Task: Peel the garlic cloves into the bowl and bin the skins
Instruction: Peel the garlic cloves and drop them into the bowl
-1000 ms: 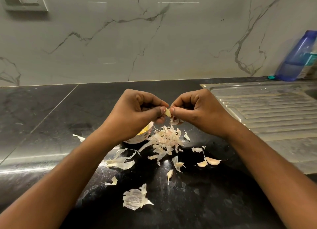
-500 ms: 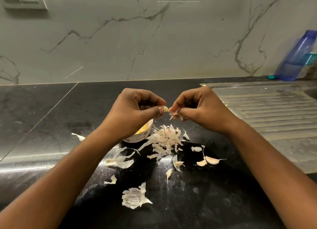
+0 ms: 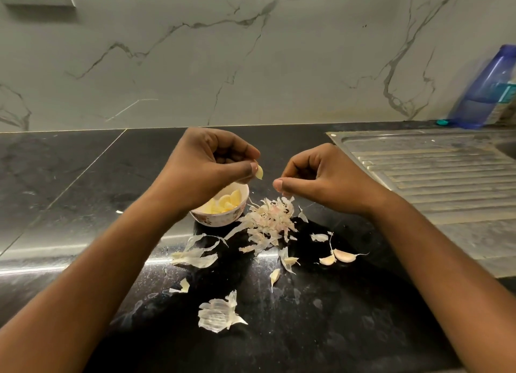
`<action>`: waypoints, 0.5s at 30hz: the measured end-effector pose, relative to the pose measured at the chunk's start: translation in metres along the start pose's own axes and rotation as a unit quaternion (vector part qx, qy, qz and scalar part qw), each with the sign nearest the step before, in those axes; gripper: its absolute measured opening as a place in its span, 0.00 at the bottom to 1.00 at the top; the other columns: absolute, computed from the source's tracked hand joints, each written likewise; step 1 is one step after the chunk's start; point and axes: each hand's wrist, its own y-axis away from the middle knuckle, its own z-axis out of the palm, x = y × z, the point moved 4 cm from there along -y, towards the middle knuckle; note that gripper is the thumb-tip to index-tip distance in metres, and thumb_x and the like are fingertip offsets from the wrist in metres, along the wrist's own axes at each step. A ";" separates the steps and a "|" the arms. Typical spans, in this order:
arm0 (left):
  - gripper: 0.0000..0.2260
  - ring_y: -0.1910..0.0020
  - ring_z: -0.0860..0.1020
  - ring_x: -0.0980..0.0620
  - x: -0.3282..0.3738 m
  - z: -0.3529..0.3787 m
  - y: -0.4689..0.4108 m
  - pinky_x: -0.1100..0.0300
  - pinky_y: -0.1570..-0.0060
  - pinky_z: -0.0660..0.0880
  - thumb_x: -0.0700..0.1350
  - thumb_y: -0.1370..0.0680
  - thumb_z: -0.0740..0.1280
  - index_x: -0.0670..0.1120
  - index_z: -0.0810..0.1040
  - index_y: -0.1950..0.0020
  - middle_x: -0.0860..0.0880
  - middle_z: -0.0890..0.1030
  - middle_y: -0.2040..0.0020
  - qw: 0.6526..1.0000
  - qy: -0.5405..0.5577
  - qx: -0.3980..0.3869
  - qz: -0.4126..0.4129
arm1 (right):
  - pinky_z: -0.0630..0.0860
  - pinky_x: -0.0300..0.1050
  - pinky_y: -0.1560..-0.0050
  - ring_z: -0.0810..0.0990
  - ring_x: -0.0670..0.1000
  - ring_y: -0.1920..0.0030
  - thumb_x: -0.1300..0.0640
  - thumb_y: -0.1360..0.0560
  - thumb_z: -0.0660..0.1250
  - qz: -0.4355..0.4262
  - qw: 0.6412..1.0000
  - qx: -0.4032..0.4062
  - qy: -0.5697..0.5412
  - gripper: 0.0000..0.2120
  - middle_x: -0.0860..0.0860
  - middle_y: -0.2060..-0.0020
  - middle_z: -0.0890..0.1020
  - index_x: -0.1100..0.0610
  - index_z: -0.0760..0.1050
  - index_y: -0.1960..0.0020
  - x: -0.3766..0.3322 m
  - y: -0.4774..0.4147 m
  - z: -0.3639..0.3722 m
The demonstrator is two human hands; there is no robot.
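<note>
Two hands up over the tabletop, well apart. Nearer the bowl, left hand, pinching a bare clove between thumb and forefinger, other fingers curled, just above the right rim in this view. Over the skin pile, right hand, fingers curled, thumb tip pressed to forefinger; impossible to tell of any skin shred in that pinch. By the look of it, the drop step: clove stripped and ready for the bowl. To do it well: turn the clove and check its hidden side for clinging film, then carry it over the middle of the bowl, lower it close to the heap inside, and simply loosen thumb and forefinger rather than flick, so as not to bounce it off the rim onto the dark stone. Rub right thumb and forefinger together above the pile, never over the bowl, to shed any sticky scrap. In the bowl: a low heap of yellow peeled cloves, no skins seen among them, the left part hidden behind the wrist. No bin in view. Probably left to peel: unpeeled cloves lying on the tabletop right of the pile, one more nearer the front. Loose skins scattered toward the near edge, all for gathering and binning later. Far right, a blue bottle behind a steel drainboard.
</note>
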 end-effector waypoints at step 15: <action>0.03 0.66 0.81 0.50 -0.010 -0.034 0.000 0.58 0.68 0.78 0.41 0.26 0.78 0.44 0.88 0.52 0.47 0.88 0.61 0.979 -0.120 -0.077 -0.145 | 0.83 0.42 0.58 0.84 0.45 0.60 0.59 0.23 0.78 0.042 0.995 -0.068 -0.063 0.09 0.47 0.61 0.87 0.51 0.88 0.44 0.003 0.005 -0.004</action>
